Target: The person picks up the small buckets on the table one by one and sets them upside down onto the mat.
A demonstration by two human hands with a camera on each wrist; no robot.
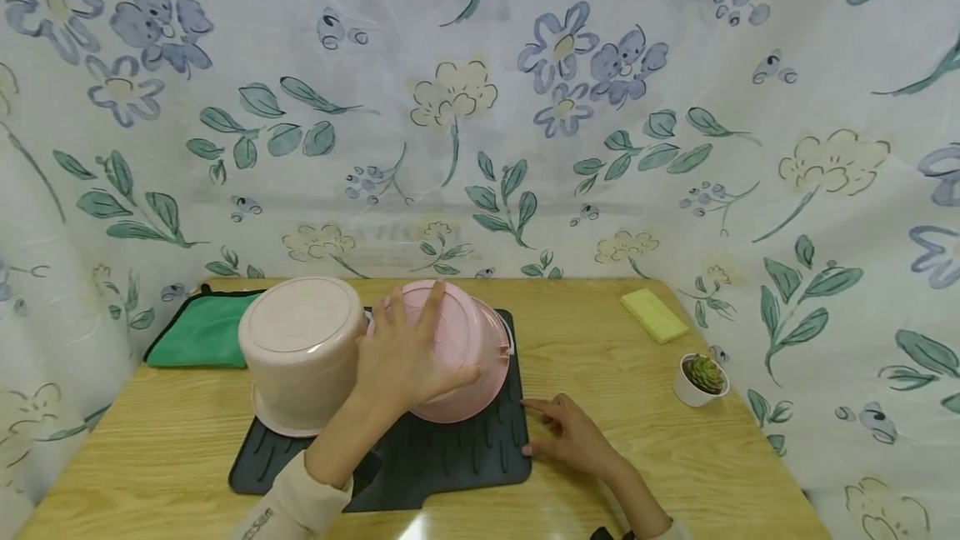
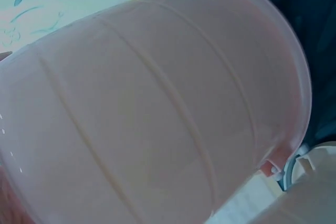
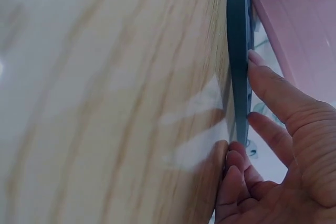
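In the head view, my left hand (image 1: 401, 361) spans the base of an upside-down pink bucket (image 1: 463, 386), its fingers spread over the base and its thumb along the right side. The left wrist view shows the ribbed side of this bucket (image 2: 157, 103) and its flared rim. The bucket leans over a dark grey ridged mat (image 1: 450, 461). At the mat's right edge, my right hand (image 1: 570, 438) touches with thumb and forefinger set apart. The right wrist view has these fingertips against the mat's edge (image 3: 239, 51), the other fingers bent low by the wooden table.
An upside-down beige bucket (image 1: 300, 357) stands on the mat's left part. Behind it lies a green cloth piece (image 1: 202, 327) with black edging. A yellow sponge (image 1: 652, 315) and a small potted succulent (image 1: 697, 390) are on the table's right side. A floral curtain (image 1: 480, 148) surrounds the table.
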